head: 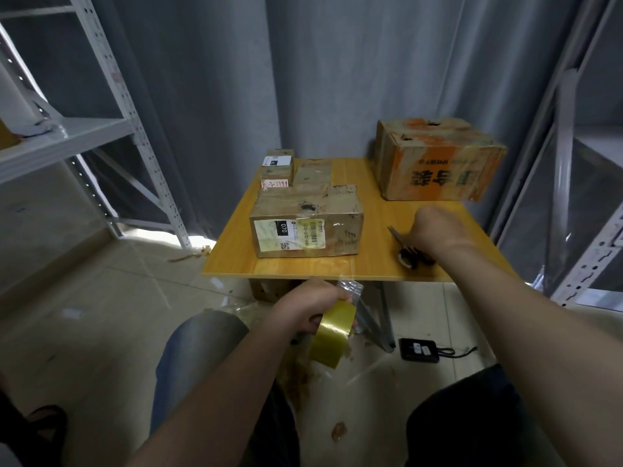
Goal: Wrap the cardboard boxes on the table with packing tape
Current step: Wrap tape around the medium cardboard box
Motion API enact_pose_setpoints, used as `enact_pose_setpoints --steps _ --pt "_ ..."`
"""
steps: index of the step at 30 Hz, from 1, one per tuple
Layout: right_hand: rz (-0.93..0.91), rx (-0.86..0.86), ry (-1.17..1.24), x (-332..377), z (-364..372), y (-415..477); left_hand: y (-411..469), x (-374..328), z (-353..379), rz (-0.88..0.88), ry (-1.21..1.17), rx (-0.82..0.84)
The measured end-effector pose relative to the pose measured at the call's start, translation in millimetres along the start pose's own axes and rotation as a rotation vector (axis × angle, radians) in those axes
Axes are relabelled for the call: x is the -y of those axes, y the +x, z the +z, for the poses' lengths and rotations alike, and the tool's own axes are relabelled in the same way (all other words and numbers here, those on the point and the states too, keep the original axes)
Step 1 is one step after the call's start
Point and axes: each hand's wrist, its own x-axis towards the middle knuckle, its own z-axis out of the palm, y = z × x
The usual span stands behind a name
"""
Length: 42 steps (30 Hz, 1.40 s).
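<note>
From the head camera, looking down, the left hand [308, 310] is low, in front of the table's near edge. Its fingers are curled tight around a roll of packing tape [332, 337]. The roll is shiny and yellow. A loose clear end of tape [350, 287] sticks up from the top of the roll, just past the fingers.

The right hand [435, 227] reaches out over the right side of the wooden table [303, 268]. Only its back shows. It sits right over a pair of scissors [408, 257] lying on the table. The blades poke out to the left of the hand and the dark handles show below the wrist. The fingers are hidden, so I cannot tell if they are curled or holding the scissors.

A labelled box [305, 225] sits near the front of the table, with a white sticker and a barcode on its near side. Behind it, some small boxes [278, 170] stand close together. A big orange box [438, 161] sits in the far right corner, well apart from the others.

A grey curtain [236, 96] hangs behind the table. Metal shelves [111, 126] stand on the left, and more stand on the right. On the floor by the table leg lies a black gadget [419, 349] with a cord.
</note>
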Motion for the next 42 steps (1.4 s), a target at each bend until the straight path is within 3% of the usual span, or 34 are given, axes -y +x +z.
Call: enact_pose_setpoints --steps 5,8,14,21,24,31,39,42 --pt "-0.496 -0.293 0.303 86.7 -18.9 -7.3 3.6 -0.7 -4.7 0.023 0.001 0.004" --pt "-0.714 -0.361 0.279 145.7 -15.8 -10.1 4.0 -1.0 -6.1 0.055 -0.036 0.012" --pt "-0.695 -0.403 -0.039 191.4 11.0 -9.6 15.4 1.3 -7.8 0.08 0.061 -0.007" --pt "-0.916 -0.552 -0.2 180.2 31.9 -9.8 33.0 4.6 -2.9 0.108 0.152 0.023" --pt "-0.98 -0.691 -0.35 172.3 43.9 -9.8 35.7 7.0 -2.0 0.098 0.162 0.064" --pt "-1.105 -0.875 -0.407 165.7 61.2 -8.6 30.5 12.9 -7.8 0.03 0.052 0.179" --pt "-1.133 -0.827 -0.434 163.0 60.3 -12.1 18.5 8.4 -14.2 0.041 0.104 0.077" --pt "-1.128 -0.676 -0.22 164.6 50.3 -20.2 9.9 8.9 -17.8 0.043 0.138 0.059"
